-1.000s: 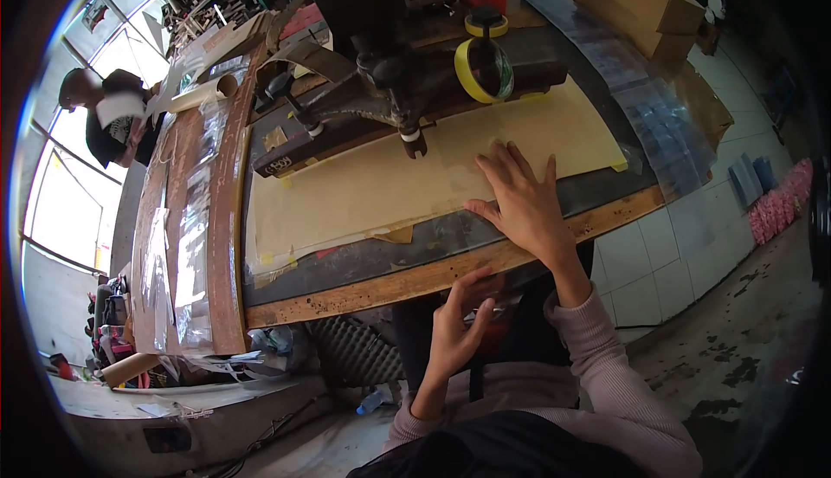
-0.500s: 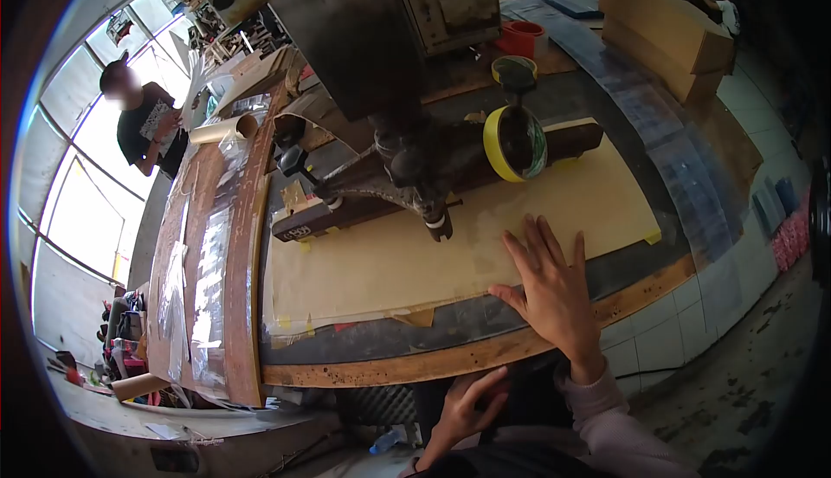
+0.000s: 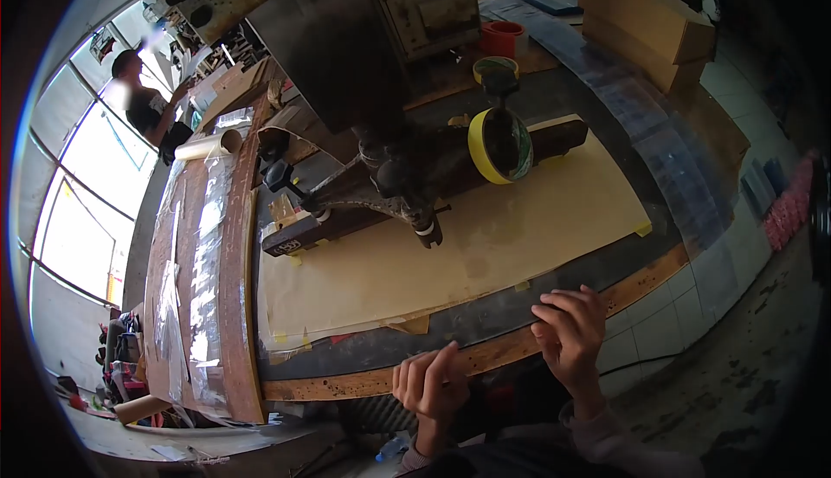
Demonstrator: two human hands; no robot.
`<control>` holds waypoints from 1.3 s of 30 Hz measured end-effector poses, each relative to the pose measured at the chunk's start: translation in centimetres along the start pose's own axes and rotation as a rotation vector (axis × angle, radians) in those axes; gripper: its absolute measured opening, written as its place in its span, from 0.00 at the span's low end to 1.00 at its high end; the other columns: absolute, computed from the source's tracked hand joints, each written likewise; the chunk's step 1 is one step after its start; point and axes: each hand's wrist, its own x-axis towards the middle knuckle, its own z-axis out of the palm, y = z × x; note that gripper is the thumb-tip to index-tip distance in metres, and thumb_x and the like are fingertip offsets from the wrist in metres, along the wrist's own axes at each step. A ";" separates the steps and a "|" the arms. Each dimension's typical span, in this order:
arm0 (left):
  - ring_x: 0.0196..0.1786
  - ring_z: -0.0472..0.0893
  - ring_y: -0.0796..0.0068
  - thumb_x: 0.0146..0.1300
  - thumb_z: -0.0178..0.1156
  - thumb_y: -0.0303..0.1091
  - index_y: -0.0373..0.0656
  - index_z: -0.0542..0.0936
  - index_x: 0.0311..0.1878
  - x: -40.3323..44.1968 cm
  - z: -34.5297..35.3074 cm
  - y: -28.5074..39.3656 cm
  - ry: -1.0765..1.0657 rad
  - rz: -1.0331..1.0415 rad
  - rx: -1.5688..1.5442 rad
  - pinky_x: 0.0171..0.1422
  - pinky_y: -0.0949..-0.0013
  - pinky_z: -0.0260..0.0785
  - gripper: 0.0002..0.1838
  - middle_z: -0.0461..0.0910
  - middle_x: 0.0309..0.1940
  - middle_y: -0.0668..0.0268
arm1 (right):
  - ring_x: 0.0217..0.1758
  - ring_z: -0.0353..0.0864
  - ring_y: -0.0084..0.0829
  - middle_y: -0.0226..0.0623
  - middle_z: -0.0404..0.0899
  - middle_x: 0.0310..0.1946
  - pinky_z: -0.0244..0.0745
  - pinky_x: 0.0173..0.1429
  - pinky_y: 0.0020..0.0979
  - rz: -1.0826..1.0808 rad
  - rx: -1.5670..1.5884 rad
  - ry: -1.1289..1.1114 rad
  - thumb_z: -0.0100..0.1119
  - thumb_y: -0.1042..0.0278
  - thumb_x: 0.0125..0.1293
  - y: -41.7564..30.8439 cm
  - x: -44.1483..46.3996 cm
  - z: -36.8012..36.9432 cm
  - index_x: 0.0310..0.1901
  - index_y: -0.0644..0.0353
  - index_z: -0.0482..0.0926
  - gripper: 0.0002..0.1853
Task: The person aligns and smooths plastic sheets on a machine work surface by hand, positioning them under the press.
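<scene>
Bright-windowed workshop [image 3: 59,305]; dark-topped, wood-edged desk [image 3: 485,318]; black machine [image 3: 329,41] over it; tan sheet [image 3: 372,296] flat on the desk below the machine; right hand [image 3: 571,332] and left hand [image 3: 433,383] by the front edge [image 3: 346,386], both half-curled and empty

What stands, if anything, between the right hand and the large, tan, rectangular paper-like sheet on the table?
Nothing visible blocks the right hand from the near edge of the tan sheet; only a strip of flat black tabletop lies between. The long dark bar crosses the sheet's far part.
</scene>
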 end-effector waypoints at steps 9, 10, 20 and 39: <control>0.23 0.79 0.70 0.58 0.62 0.31 0.48 0.86 0.35 -0.9 0.3 0.1 -0.118 -0.024 0.109 0.29 0.68 0.69 0.05 0.82 0.24 0.69 | 0.37 0.82 0.33 0.29 0.82 0.35 0.74 0.39 0.34 -0.024 -0.017 0.113 0.63 0.69 0.56 -0.1 1.2 1.0 0.28 0.57 0.82 0.03; 0.22 0.78 0.73 0.58 0.62 0.31 0.50 0.87 0.36 -1.0 0.5 -0.1 -0.095 -0.005 0.122 0.27 0.70 0.66 0.05 0.81 0.23 0.71 | 0.37 0.82 0.33 0.29 0.82 0.35 0.74 0.39 0.33 -0.033 -0.019 0.114 0.63 0.69 0.55 0.0 1.3 1.0 0.28 0.57 0.82 0.03; 0.22 0.78 0.72 0.61 0.60 0.35 0.49 0.87 0.34 -1.3 0.7 -0.2 -0.083 0.014 0.153 0.27 0.70 0.67 0.07 0.81 0.23 0.71 | 0.37 0.82 0.34 0.31 0.82 0.36 0.76 0.38 0.33 -0.040 -0.015 0.092 0.63 0.70 0.55 0.1 1.3 0.8 0.28 0.58 0.82 0.03; 0.20 0.77 0.73 0.61 0.60 0.35 0.50 0.87 0.34 -1.4 0.8 -0.2 -0.068 0.040 0.175 0.26 0.71 0.67 0.07 0.81 0.22 0.72 | 0.37 0.82 0.34 0.31 0.81 0.36 0.76 0.39 0.34 -0.038 -0.010 0.092 0.63 0.71 0.56 0.0 1.2 0.9 0.29 0.59 0.82 0.03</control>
